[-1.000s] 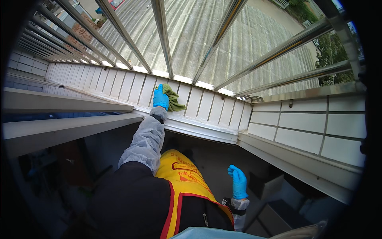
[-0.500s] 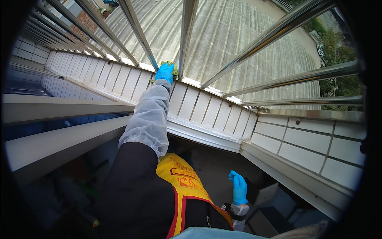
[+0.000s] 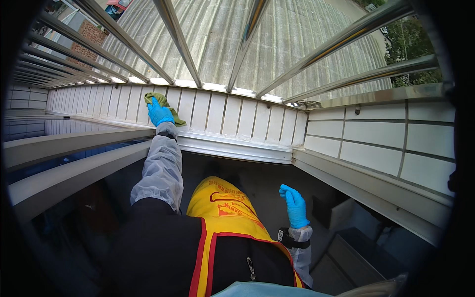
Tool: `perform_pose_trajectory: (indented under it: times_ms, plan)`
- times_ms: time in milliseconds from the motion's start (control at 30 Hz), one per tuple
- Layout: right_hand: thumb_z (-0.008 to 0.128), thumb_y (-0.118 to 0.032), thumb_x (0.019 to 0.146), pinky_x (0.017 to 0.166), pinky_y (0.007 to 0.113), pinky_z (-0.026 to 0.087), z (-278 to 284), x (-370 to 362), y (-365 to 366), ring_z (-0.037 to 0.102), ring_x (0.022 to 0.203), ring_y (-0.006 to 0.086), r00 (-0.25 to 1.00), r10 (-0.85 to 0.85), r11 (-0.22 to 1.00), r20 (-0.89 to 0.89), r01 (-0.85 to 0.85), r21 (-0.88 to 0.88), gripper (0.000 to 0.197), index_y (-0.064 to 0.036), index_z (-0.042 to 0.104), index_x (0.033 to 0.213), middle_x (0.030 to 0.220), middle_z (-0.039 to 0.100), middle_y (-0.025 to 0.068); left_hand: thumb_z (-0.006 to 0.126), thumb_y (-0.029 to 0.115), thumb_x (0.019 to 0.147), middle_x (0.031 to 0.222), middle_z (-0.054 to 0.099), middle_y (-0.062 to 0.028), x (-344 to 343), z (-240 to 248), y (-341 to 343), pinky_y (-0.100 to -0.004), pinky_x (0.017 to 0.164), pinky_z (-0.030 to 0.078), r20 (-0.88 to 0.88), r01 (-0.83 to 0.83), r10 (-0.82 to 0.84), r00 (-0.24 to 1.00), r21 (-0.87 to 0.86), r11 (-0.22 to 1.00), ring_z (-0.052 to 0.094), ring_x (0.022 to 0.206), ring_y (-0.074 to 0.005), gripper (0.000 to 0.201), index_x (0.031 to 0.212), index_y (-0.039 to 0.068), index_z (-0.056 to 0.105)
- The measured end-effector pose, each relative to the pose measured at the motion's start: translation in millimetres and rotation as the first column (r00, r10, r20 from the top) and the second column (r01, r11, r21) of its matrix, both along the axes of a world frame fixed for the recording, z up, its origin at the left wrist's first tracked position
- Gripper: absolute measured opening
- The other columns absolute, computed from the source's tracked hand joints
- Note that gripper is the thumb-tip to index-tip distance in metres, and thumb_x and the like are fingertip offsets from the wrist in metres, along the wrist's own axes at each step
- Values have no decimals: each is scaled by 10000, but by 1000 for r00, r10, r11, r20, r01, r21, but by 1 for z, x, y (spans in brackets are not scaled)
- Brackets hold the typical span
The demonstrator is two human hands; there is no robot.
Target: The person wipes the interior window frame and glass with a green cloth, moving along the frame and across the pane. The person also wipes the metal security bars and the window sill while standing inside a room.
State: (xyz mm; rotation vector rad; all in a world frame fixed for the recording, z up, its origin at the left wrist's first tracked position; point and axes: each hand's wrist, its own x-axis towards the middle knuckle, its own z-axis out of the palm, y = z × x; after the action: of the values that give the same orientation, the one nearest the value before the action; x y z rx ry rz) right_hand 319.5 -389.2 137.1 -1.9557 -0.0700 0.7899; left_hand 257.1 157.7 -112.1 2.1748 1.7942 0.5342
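Note:
My left hand (image 3: 160, 113), in a blue glove, reaches forward to the white tiled sill (image 3: 208, 111). It is closed on a green cloth (image 3: 175, 117) pressed against the tiles, with one end of the cloth trailing to the right of the fingers. My right hand (image 3: 295, 207), gloved in the same blue, hangs in the air by my right side. Its fingers are loosely bent, a small gap shows beside the thumb, and it holds nothing. Clear plastic sleeves cover both forearms. A black band (image 3: 293, 238) circles the right wrist.
Metal railing bars (image 3: 245, 47) rise beyond the sill, above a corrugated roof (image 3: 213, 34). A window frame rail (image 3: 79, 141) juts in from the left. White wall tiles (image 3: 371, 138) stand at the right. I wear a yellow apron (image 3: 222, 198) with red edging.
My left hand has moved left and back from the foot of the bars onto the sill tiles, taking the cloth along. The view has shifted; the right hand still hangs at the side.

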Motion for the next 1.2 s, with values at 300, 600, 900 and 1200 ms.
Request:
perform_pose_trajectory:
  times_ms: [300, 600, 900, 1200]
  plan:
    - [511, -146, 956, 878, 300, 479, -8, -24, -61, 599, 971, 163, 992, -119, 992, -43, 117, -51, 272, -41, 598, 1192, 1088, 642, 82, 513, 197, 802, 1517, 252, -115, 137, -20, -191, -570, 1118, 103, -271, 486, -569, 777, -316, 815, 228, 1388, -358, 618, 1409, 190, 399]
    - [509, -143, 960, 907, 312, 471, -6, -66, -138, 587, 1006, 171, 937, -347, 935, -38, 343, -91, 276, -39, 588, 1203, 1131, 627, 88, 502, 192, 766, 1494, 291, -126, 265, 12, -433, -571, 1116, 104, 85, 785, -876, 475, -491, 378, 212, 1389, -377, 638, 1396, 168, 406]
    - [501, -134, 963, 909, 318, 476, -19, -93, -166, 590, 1019, 182, 908, -410, 912, -85, 405, -65, 273, -25, 582, 1200, 1170, 614, 102, 536, 160, 769, 1421, 408, -99, 268, 15, -451, -547, 1108, 162, -44, 866, -901, 431, -261, 427, 279, 1355, -378, 533, 1301, 177, 523]
    - [512, -151, 960, 895, 309, 482, -19, -49, -134, 601, 1003, 181, 967, -254, 967, -17, 254, 33, 264, -37, 595, 1184, 1136, 632, 95, 507, -8, 707, 1422, 420, -116, 93, 20, -281, -415, 1079, 332, -26, 894, -945, 327, -316, 318, 410, 1283, -349, 595, 1265, 191, 568]
